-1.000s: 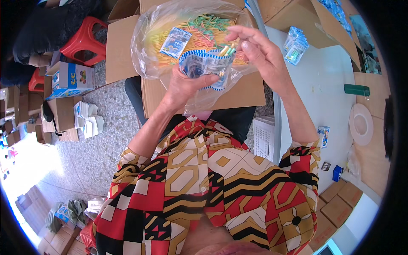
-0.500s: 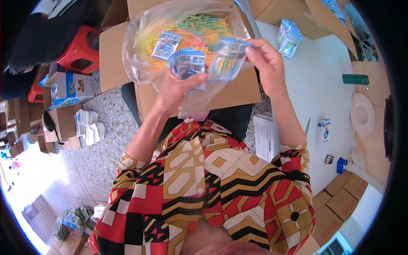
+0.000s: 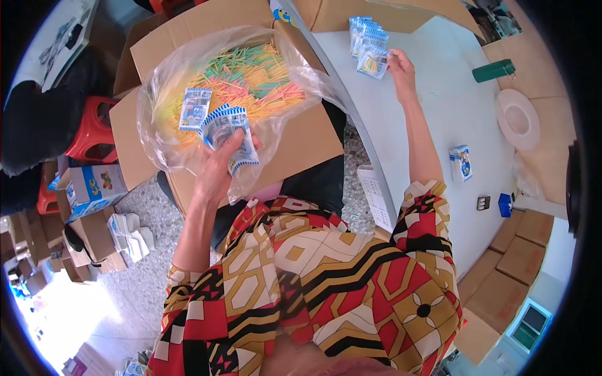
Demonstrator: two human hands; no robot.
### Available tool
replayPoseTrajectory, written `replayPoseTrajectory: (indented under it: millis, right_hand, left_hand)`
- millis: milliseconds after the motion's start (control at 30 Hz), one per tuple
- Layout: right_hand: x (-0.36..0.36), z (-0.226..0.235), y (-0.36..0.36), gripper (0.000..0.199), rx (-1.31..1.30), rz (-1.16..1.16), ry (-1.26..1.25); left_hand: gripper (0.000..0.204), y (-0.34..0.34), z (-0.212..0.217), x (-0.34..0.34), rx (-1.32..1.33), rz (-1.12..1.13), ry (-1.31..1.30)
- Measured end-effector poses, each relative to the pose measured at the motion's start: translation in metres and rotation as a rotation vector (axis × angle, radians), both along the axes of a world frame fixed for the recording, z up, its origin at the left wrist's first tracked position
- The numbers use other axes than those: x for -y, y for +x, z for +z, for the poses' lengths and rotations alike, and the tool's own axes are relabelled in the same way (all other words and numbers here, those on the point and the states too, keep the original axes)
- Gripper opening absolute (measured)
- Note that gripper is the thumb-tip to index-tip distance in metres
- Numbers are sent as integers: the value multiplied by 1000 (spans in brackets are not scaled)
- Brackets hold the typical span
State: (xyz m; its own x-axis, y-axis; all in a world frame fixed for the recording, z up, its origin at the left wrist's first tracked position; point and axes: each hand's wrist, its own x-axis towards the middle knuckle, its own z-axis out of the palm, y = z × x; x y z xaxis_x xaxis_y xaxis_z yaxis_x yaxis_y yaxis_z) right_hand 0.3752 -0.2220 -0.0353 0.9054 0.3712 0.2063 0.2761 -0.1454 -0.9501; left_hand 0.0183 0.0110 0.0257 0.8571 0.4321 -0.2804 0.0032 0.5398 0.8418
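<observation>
My left hand (image 3: 216,168) is closed around a few small blue-and-white plastic packets (image 3: 221,130), held over the near left part of a cardboard box (image 3: 301,139). Inside the box, a clear plastic bag (image 3: 155,84) holds a heap of thin yellow, orange, pink and green sticks (image 3: 248,70). Another blue-and-white packet (image 3: 195,106) lies on the sticks beside my left hand. Over the white table, my right hand (image 3: 403,69) pinches the right edge of a packet with coloured sticks inside (image 3: 373,61). That packet sits against the near end of an overlapping row of similar packets (image 3: 365,31).
A green bottle (image 3: 493,71), a white ring-shaped object (image 3: 518,119) and a small printed pack (image 3: 460,163) are on the right. A white plastic basket (image 3: 376,197) stands by the table edge. Red stools (image 3: 94,135) and an open printed carton (image 3: 97,188) are at left.
My right hand has carried its packet from above the box rightward to the row on the table. My left hand still grips its packets over the box. The whole view has shifted.
</observation>
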Motion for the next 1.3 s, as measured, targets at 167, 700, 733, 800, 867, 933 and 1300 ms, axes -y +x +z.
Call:
replayPoseTrajectory:
  millis: [167, 700, 733, 800, 867, 933, 1300]
  right_hand:
    - [22, -14, 44, 21, 264, -71, -223]
    - [-127, 112, -212, 25, 344, 820, -344]
    - [-132, 107, -215, 26, 464, 761, -314]
    - [-135, 109, -216, 25, 379, 800, -314]
    - [-137, 111, -216, 23, 292, 838, -314]
    - [-138, 113, -216, 21, 452, 784, -349]
    - [-134, 134, -228, 24, 589, 714, -137]
  left_hand:
    - [20, 6, 3, 6, -7, 50, 2]
    - [20, 4, 4, 8, 98, 162, 266]
    - [22, 3, 6, 8, 75, 171, 267]
    - [23, -1, 9, 6, 54, 191, 266]
    - [28, -6, 11, 2, 53, 140, 249]
    - [26, -10, 14, -1, 54, 130, 243]
    - [24, -15, 10, -2, 38, 200, 306]
